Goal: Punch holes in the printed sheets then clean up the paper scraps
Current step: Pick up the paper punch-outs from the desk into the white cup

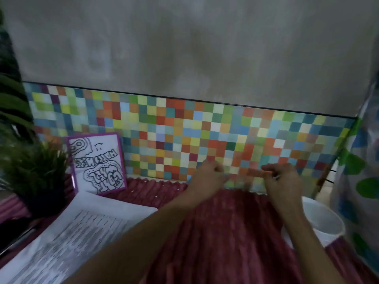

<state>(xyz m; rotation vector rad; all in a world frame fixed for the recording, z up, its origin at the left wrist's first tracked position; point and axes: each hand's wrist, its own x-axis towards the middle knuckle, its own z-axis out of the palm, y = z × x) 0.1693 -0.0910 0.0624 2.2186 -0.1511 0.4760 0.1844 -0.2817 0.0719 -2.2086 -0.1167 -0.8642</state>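
The left hand point(207, 176) and right hand point(284, 180) are curled at the worktop's point(225, 232) far edge; blur hides whether they hold anything; printed sheets point(82, 232) lie by its left edge.

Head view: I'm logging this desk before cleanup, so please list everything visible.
Printed sheets: one stack, white, lower left on the cloth.
Paper scraps: a few specks, white, on the cloth near the drawing.
Framed drawing: one, purple frame, leaning against the tiles.
Potted plant: one, green, far left.
Bucket: one, white, right.
Ribbed cloth: one, maroon, covering the table.
Mosaic tiles: one band, multicoloured, back wall.
Spotted curtain: one, green and blue spots, right edge.
Left hand, right hand: fingers curled at the cloth's far edge, grip unclear.
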